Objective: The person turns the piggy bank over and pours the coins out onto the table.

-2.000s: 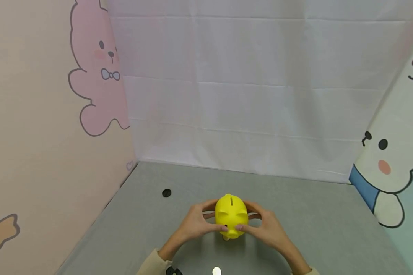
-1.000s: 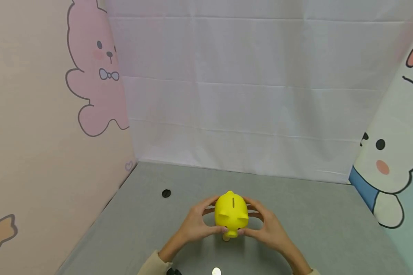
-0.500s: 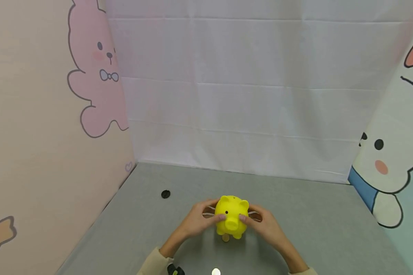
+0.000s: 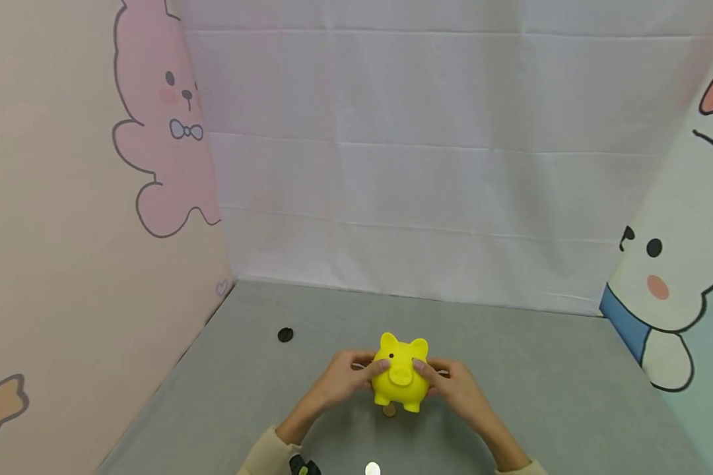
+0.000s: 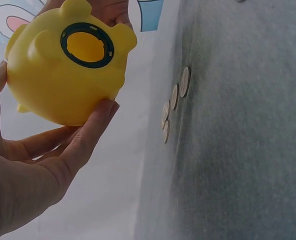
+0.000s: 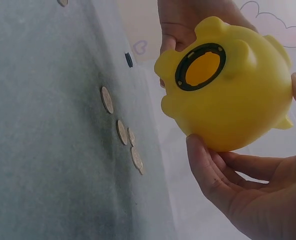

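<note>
A yellow piggy bank (image 4: 401, 390) is held up off the table, its snout toward me and its feet downward. My left hand (image 4: 343, 381) grips one side of it, thumb on the face and fingers behind. My right hand (image 4: 462, 390) grips the other side in the same way. From the left wrist view, a dark-rimmed round hole (image 5: 88, 45) shows in the piggy bank's belly, uncovered. Several coins (image 6: 107, 100) lie on the table below it. One coin (image 4: 389, 411) peeks out under its feet in the head view.
A black round plug (image 4: 285, 334) lies on the grey table (image 4: 535, 369), back left of the hands. Another bright coin (image 4: 372, 468) is at the bottom edge of the head view. A white cloth (image 4: 428, 165) hangs behind, with printed walls on both sides.
The piggy bank has tipped back in my hands: its slotted top faced me before, and now its face does. My thumbs rose with the face. The plug and coins stay put.
</note>
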Demonstrator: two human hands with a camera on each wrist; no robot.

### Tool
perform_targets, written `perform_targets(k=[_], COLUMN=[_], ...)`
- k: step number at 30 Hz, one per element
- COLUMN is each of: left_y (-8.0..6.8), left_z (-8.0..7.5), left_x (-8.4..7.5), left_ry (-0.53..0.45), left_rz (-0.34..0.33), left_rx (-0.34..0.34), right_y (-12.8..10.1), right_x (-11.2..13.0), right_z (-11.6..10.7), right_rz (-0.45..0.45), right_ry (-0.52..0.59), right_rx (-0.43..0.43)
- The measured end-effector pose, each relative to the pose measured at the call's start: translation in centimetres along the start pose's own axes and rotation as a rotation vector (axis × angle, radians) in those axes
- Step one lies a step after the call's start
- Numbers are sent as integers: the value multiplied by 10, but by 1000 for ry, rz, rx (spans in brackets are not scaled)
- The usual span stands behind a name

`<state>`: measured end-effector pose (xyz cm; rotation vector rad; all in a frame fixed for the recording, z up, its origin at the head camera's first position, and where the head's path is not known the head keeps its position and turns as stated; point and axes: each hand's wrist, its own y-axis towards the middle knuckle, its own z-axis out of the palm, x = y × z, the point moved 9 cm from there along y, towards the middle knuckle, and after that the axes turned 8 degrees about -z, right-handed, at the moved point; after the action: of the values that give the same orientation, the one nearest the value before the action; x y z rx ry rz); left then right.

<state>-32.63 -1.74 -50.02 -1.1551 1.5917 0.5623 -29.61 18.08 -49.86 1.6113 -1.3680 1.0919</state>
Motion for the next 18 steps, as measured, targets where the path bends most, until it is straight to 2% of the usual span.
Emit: perform_targets(k=[6, 10, 13, 18], left_y=[-1, -2, -5, -12], left_z=[-1, -1, -3, -3], left_x=[2, 3, 3, -7], left_ry=[10, 24, 21, 53], left_rz=[-52, -43, -5, 125], left_rx=[2, 5, 19, 70], right_y=[0, -1, -3, -7], right_x=[-3, -3, 0, 11], right_z=[2, 4, 4, 2], right_rz=[18, 7, -68, -279], right_ry=[0, 21, 27, 45], right_rx=[45, 86, 109, 134])
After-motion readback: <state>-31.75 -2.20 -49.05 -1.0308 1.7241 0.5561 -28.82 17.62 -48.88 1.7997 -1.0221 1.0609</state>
